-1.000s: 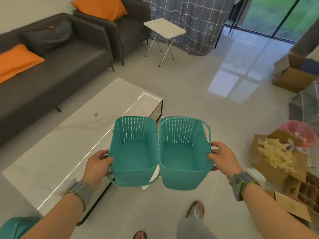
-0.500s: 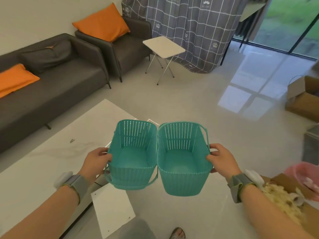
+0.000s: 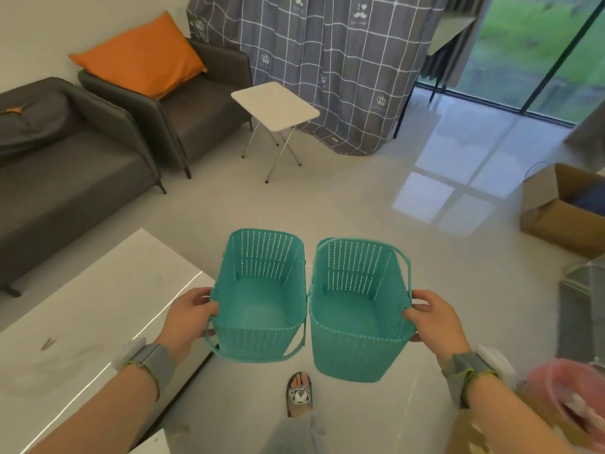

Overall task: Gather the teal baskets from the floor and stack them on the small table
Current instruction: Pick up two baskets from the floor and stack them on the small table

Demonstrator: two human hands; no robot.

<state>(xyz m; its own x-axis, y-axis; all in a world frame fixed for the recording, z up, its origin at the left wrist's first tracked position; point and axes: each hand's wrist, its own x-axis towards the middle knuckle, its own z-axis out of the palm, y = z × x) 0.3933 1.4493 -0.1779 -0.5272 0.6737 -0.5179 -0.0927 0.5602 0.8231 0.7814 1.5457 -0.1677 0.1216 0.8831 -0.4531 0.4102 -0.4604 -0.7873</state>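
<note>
1. Left hand (image 3: 191, 314) grips the left basket (image 3: 260, 294) by its rim; right hand (image 3: 432, 317) grips the right basket (image 3: 358, 304) likewise, both carried well short of the table (image 3: 275, 104).
2. Baskets look light, stiff, perforated plastic; rims suit gripping.
3. Open floor (image 3: 343, 198) leads to the table; armchair (image 3: 183, 106) stands beside it.

Soft daylight from the glass door (image 3: 530, 57), glare on the floor (image 3: 458, 178), edges warped and blurred

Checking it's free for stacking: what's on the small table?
The small table shows a bare white top; all of it is in view. Both baskets, left and right, are in the hands.
</note>
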